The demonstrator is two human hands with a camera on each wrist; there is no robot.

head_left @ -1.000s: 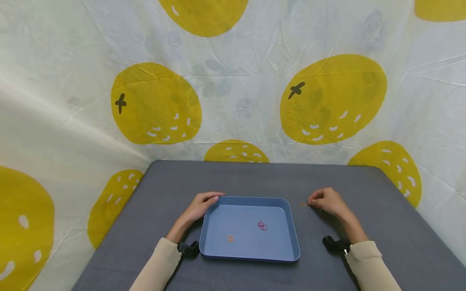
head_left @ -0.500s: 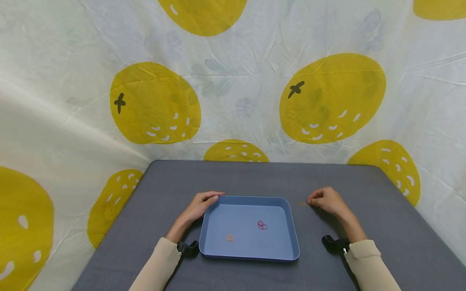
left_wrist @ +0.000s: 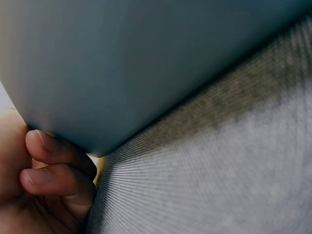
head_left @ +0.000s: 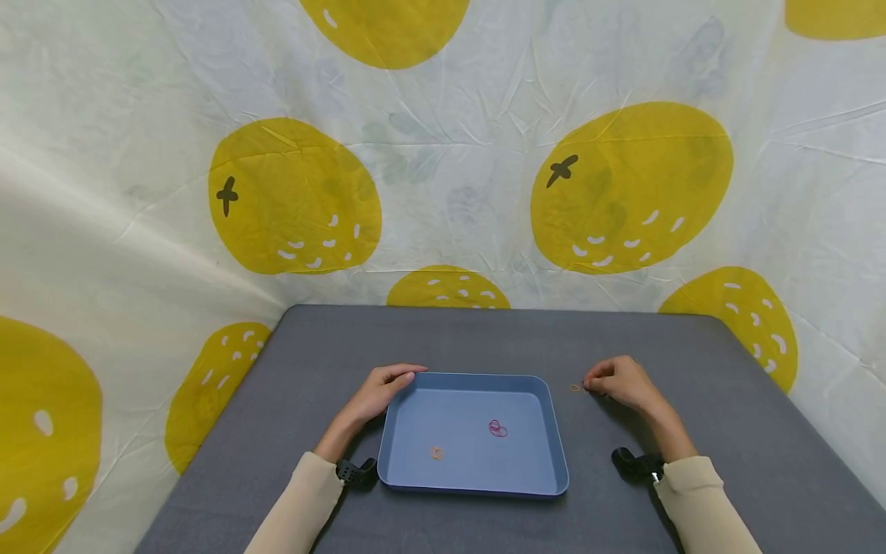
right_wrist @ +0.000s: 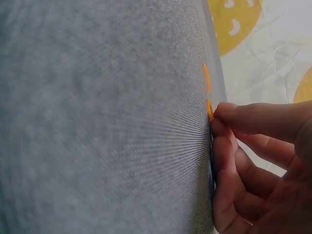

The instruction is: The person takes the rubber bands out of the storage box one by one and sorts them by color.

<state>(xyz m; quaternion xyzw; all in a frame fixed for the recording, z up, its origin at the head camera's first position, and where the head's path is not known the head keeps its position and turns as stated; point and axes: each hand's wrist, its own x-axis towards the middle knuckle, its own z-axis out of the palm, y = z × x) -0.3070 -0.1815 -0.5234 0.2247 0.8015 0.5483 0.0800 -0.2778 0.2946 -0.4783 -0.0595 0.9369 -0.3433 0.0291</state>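
My left hand [head_left: 376, 392] holds the far left corner of a blue tray [head_left: 471, 396], with the thumb over the rim. In the left wrist view, curled fingers [left_wrist: 63, 180] press against the tray's outer wall. Inside the tray lie red rubber bands [head_left: 497, 428] right of centre and an orange rubber band [head_left: 437, 453] near the front left. Right of the tray, my right hand [head_left: 623, 381] is down at the table, its thumb and forefinger pinching an orange rubber band [right_wrist: 209, 109]. Just beyond it, another orange rubber band [head_left: 574, 388] lies on the cloth.
A grey cloth covers the table [head_left: 484, 338]. Behind it hangs a white curtain [head_left: 457, 192] with yellow fruit prints. Black straps [head_left: 637, 465] with cameras sit on both wrists.
Both hands, the tray and the rubber bands stay practically where they were. Only a very slight shift of the whole head view shows.
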